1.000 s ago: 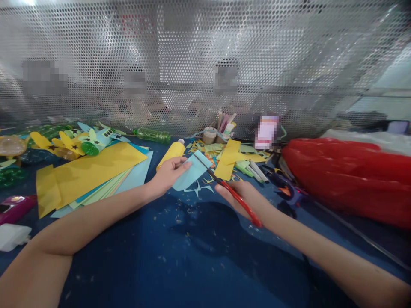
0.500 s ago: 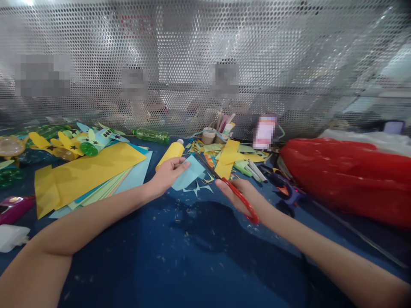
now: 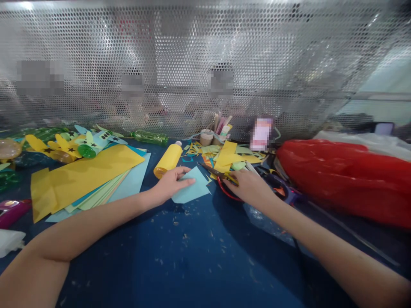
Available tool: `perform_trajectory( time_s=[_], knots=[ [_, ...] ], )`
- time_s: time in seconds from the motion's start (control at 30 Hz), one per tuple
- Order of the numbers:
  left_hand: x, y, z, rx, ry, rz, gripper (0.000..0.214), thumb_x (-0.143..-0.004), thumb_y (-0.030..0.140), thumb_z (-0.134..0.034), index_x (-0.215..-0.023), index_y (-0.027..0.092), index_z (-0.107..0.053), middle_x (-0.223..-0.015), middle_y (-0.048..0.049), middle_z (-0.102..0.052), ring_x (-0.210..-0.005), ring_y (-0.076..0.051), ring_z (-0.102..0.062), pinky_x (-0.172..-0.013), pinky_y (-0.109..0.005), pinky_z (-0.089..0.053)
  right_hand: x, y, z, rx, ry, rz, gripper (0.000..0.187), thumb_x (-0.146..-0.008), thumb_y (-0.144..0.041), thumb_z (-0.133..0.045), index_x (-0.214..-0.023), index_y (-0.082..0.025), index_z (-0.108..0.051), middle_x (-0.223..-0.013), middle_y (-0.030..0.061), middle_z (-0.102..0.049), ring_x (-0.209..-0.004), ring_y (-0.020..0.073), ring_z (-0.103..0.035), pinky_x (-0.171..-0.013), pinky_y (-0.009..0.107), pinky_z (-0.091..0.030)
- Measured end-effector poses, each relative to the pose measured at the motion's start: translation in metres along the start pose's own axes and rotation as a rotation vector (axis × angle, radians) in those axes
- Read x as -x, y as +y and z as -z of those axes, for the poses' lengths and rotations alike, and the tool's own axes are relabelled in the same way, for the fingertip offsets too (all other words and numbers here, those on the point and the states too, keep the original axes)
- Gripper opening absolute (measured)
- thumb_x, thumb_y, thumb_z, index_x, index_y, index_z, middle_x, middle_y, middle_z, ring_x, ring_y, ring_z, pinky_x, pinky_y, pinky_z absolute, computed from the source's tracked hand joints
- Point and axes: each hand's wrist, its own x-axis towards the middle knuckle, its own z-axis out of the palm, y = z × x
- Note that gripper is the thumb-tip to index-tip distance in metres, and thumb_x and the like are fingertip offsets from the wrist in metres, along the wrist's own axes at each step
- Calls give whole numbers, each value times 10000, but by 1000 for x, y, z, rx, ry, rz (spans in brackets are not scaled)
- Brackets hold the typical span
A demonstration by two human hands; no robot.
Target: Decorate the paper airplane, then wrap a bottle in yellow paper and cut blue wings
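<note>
Between the thumb and fingers of my left hand (image 3: 170,185) is a piece of light blue paper (image 3: 194,188), tilted up over the blue table. My right hand (image 3: 248,184) is closed at the handles of a pair of scissors (image 3: 212,170), which have red and yellow on the grips. The dark blades point left, past the upper edge of the paper. Exactly how the right fingers sit on the handles is partly hidden. Just behind my left hand lies a yellow bottle (image 3: 168,159).
Paper scraps (image 3: 227,156) pile up behind the scissors. Stacked coloured sheets (image 3: 93,179) lie left, near paper-decorated bottles (image 3: 90,145). A red plastic bag (image 3: 340,179) lies right. Cups of sticks (image 3: 207,137) and a phone (image 3: 261,133) stand before a perforated metal screen (image 3: 180,64).
My right hand has turned over and lowered the scissors toward the scraps, the red loop now beneath the hand. The blue paper has moved slightly toward me; the curved offcuts before it are no longer seen.
</note>
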Motion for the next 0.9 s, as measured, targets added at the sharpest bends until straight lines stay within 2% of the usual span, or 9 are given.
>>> perform_trajectory(
  time_s=[0.07, 0.1, 0.17, 0.27, 0.4, 0.5, 0.6, 0.77, 0.9],
  knots=[
    [2, -4, -2, -83, -48, -8, 356, -783, 331, -694, -1087, 188, -576, -857, -16, -684, -666, -114, -627, -624, -235, -498, 6, -12, 3, -214, 113, 68, 287, -872, -396, -508, -966, -152, -627, -966, 164, -685, -962, 296, -629, -855, 435, -467],
    [3, -6, -3, -128, -82, -16, 387, -795, 344, -678, -1130, 196, -554, -811, -1, -668, -629, -109, -608, -588, -225, -478, 9, -18, 5, -401, 105, 101, 305, -872, -409, -517, -1045, -168, -592, -1010, 143, -681, -962, 269, -633, -853, 421, -481],
    [4, -9, -4, -216, -152, -34, 434, -814, 371, -648, -1191, 205, -511, -701, 35, -610, -533, -94, -541, -500, -202, -412, 15, -32, 6, -797, -50, 162, 355, -863, -419, -544, -1142, -201, -513, -1022, 97, -679, -907, 209, -654, -804, 366, -519],
    [7, -12, -6, -364, -181, -80, 451, -814, 397, -638, -1198, 210, -494, -600, 75, -513, -445, -78, -424, -427, -196, -303, 19, -44, 2, -1015, -196, 168, 300, -841, -378, -573, -1082, -207, -517, -829, 22, -661, -771, 163, -638, -719, 313, -519],
    [9, -8, -6, -469, -147, -147, 417, -853, 461, -580, -1178, 214, -497, -719, 24, -612, -546, -114, -530, -499, -226, -385, 17, -41, -6, -1042, -261, 86, 246, -826, -350, -560, -1005, -183, -537, -669, -29, -574, -611, 131, -557, -589, 268, -468],
    [8, -4, -5, -466, -73, -224, 332, -918, 435, -481, -1151, 200, -496, -972, -60, -680, -855, -174, -652, -752, -291, -505, 15, -36, -11, -972, -278, 47, 229, -812, -291, -549, -1009, -177, -536, -684, -16, -600, -617, 138, -571, -580, 270, -467],
    [3, -2, -3, -526, -18, -299, 265, -944, 343, -434, -1144, 187, -510, -1140, -108, -651, -1072, -201, -624, -930, -351, -493, 16, -37, -13, -833, -201, 63, 202, -804, -209, -523, -1000, -185, -564, -723, 0, -634, -659, 149, -602, -630, 289, -489],
    [-17, -4, -1, -1057, -60, -456, 345, -916, 140, -400, -1228, 153, -548, -1354, -162, -531, -1290, -268, -479, -1072, -473, -393, 20, -41, -18, -694, -108, 126, 254, -806, -159, -501, -1043, -194, -583, -816, 25, -653, -676, 152, -607, -649, 297, -498],
    [-35, -2, -11, -1436, -179, -399, 513, -855, 28, -435, -1361, 110, -464, -1483, -236, -357, -1403, -353, -300, -1079, -505, -361, 20, -39, -23, -646, -67, 159, 216, -817, -179, -513, -1020, -185, -587, -837, 40, -615, -645, 153, -587, -637, 312, -504]
  ],
)
